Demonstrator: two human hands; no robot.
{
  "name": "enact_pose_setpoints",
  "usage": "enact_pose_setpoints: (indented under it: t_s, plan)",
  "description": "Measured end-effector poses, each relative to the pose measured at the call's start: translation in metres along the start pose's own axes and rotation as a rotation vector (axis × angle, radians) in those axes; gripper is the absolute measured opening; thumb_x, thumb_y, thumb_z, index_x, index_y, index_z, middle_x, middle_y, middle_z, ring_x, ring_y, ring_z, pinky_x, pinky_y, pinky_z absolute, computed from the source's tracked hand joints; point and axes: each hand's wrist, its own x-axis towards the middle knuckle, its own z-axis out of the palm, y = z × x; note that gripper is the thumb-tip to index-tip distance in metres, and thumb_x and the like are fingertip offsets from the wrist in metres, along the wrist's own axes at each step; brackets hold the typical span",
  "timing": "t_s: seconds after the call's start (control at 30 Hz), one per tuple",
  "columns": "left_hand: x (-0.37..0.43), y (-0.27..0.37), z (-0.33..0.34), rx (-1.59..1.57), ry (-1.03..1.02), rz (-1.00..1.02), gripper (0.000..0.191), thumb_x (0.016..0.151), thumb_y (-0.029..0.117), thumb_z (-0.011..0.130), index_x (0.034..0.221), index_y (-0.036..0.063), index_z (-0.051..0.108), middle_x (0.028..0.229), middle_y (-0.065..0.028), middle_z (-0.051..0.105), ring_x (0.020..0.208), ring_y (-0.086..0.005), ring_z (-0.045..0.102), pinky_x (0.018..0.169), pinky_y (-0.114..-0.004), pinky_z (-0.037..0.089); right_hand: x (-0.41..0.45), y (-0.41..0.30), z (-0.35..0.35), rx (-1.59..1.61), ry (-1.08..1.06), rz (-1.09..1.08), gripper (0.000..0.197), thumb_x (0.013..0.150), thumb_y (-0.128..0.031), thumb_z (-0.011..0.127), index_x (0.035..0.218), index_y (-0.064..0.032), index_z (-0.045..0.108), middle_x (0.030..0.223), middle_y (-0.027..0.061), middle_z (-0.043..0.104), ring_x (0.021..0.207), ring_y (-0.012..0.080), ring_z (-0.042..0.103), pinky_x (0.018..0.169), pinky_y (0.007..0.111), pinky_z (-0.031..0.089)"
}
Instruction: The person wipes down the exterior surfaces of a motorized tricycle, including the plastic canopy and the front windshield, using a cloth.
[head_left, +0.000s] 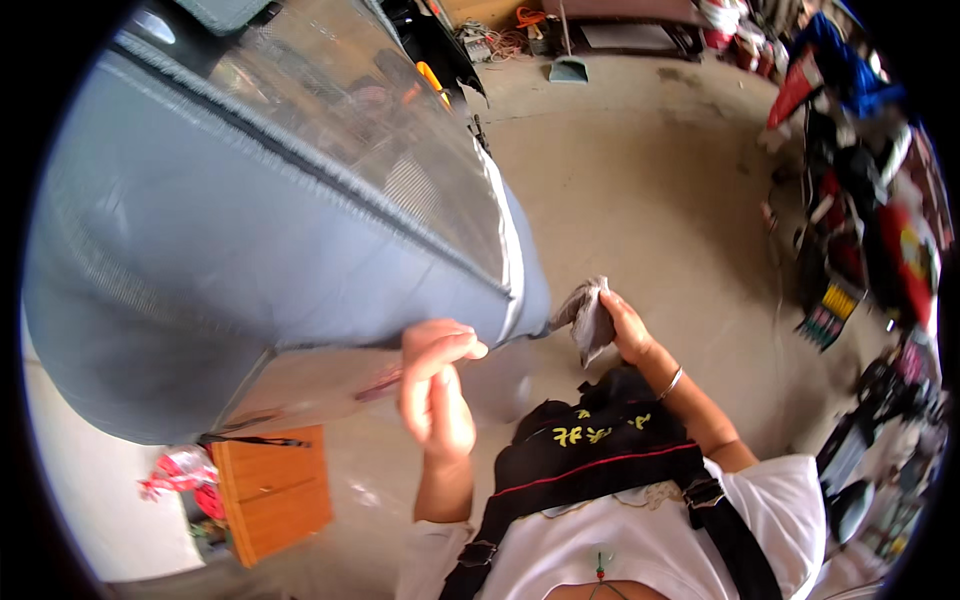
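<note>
A large blue-grey fabric cover (225, 225) with clear plastic windows fills the left of the head view. A dark zip-like seam borders its upper window (420, 180). Another clear panel (307, 382) hangs below the fabric's lower edge. My left hand (439, 390) is at that edge with its fingers curled; whether it pinches the material is not clear. My right hand (628, 326) grips a crumpled grey cloth (589, 322) just right of the cover's corner.
An orange-brown wooden cabinet (277, 487) stands at lower left, with a red-and-pink plastic bag (180, 476) beside it. Parked two-wheelers and mixed goods (847, 225) line the right side. A dustpan (568, 70) and coiled cables (495, 41) lie at the back of the concrete floor (660, 187).
</note>
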Motion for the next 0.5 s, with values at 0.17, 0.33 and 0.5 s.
enact_pose_setpoints:
  t_s: [0.17, 0.33, 0.5]
  plan:
    - [0.105, 0.047, 0.063, -0.575, -0.192, 0.105, 0.006, 0.088, 0.015, 0.049, 0.088, 0.011, 0.054, 0.086, -0.004, 0.045, 0.081, -0.0178, 0.042, 0.07, -0.03, 0.035, 0.016, -0.089, -0.072, -0.079, 0.065, -0.042, 0.036, 0.098, -0.031, 0.044, 0.123, -0.0066, 0.052, 0.112, 0.0054, 0.06, 0.103, 0.0161, 0.057, 0.09, 0.031, 0.046]
    - [0.129, 0.088, 0.079, -0.102, -0.143, -0.091, 0.015, 0.08, -0.004, 0.042, 0.071, 0.0076, 0.037, 0.074, -0.0018, 0.035, 0.064, -0.012, 0.033, 0.058, -0.025, 0.029, 0.048, -0.142, -0.081, -0.092, 0.044, -0.011, 0.034, 0.098, -0.027, 0.042, 0.119, -0.0027, 0.053, 0.11, 0.0078, 0.06, 0.1, 0.0164, 0.057, 0.089, 0.031, 0.046]
    - [0.143, 0.083, 0.083, 0.746, -0.165, -0.325, 0.031, 0.07, -0.019, 0.03, 0.062, 0.0086, 0.019, 0.064, -0.0006, 0.024, 0.051, -0.0102, 0.021, 0.046, -0.021, 0.021, 0.103, -0.148, -0.071, -0.167, 0.015, 0.057, 0.035, 0.097, -0.029, 0.044, 0.12, -0.0021, 0.053, 0.109, 0.0065, 0.06, 0.099, 0.0154, 0.057, 0.089, 0.029, 0.044]
